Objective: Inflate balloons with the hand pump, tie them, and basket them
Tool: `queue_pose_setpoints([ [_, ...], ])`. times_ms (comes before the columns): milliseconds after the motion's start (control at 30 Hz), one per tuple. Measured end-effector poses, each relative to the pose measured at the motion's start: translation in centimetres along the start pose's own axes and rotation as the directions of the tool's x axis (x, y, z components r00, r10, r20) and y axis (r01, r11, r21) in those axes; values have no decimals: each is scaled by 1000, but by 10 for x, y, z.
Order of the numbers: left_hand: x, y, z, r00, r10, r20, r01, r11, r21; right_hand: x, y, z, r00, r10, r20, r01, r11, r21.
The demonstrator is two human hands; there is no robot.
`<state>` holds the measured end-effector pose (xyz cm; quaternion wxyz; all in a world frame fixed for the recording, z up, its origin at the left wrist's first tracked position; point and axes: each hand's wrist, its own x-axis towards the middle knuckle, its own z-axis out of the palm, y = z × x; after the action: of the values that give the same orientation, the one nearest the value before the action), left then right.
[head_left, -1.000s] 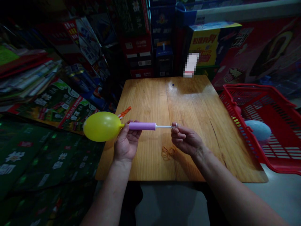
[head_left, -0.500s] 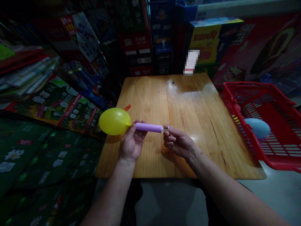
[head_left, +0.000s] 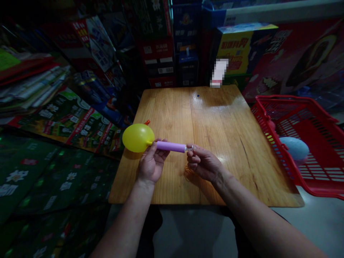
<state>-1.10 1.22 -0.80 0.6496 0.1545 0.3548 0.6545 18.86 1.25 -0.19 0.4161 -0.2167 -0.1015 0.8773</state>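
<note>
My left hand [head_left: 152, 163] is closed around the nozzle end of a purple hand balloon pump [head_left: 171, 146], its thumb at the neck of a yellow balloon [head_left: 138, 138]. Partly inflated, the balloon sits on the nozzle and points left. My right hand [head_left: 204, 163] pinches the pump's white pull handle [head_left: 190, 148], with a short length of the rod showing. Under the right hand's fingers lies a small orange-brown coil [head_left: 189, 172], perhaps rubber bands, on the wooden table [head_left: 172, 111]. Behind the balloon is a small red piece [head_left: 147, 122], partly hidden.
A red shopping basket [head_left: 295, 100] stands at the right of the table, holding a light blue balloon [head_left: 294, 148]. A blurred-out pale upright object [head_left: 219, 73] stands at the table's back edge. Stacked boxes [head_left: 159, 53] and green cartons [head_left: 67, 172] border the back and left.
The yellow balloon has swung slightly right, closer to my left hand, and looks a little smaller. Both hands keep nearly the same grip on the pump.
</note>
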Motion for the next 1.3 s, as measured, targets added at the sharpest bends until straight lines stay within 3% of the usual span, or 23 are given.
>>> queue_pose_setpoints([
  [100, -1, 1, 3, 999, 44, 7, -44, 999, 18, -1, -6, 2, 994, -60, -86, 43, 982, -186],
  [200, -2, 2, 5, 999, 40, -3, -40, 998, 49, -2, -8, 2, 960, -208, -185, 90, 860, -502],
  [267, -3, 0, 6, 1000, 24, -4, -23, 998, 66, -2, -6, 2, 943, -284, -176, 107, 756, -646],
  [367, -5, -4, 8, 999, 29, 21, -31, 996, 87, -1, -1, 1, 947, -303, -108, 111, 622, -775],
  [467, -4, -7, 9, 998, 68, 14, -70, 991, 111, 1, 2, -1, 938, -329, -111, 90, 539, -838],
  [633, -3, -7, 9, 998, 64, -22, -62, 994, 94, 3, 4, 0, 923, -336, -189, 35, 561, -827],
  [833, -4, 1, 7, 999, 23, -32, -22, 999, 47, 2, 3, 2, 935, -300, -189, 32, 603, -797],
  [933, -1, 7, 6, 993, 71, -95, -66, 997, 51, 2, 2, 5, 941, -282, -189, 12, 582, -813],
  [1167, 10, 37, -6, 969, 126, -213, -121, 992, 37, 3, -6, 9, 872, -475, -118, 7, 252, -968],
  [1300, 10, 45, -8, 968, 128, -216, -125, 992, 31, 12, -3, 4, 819, -574, -6, 8, 21, -1000],
])
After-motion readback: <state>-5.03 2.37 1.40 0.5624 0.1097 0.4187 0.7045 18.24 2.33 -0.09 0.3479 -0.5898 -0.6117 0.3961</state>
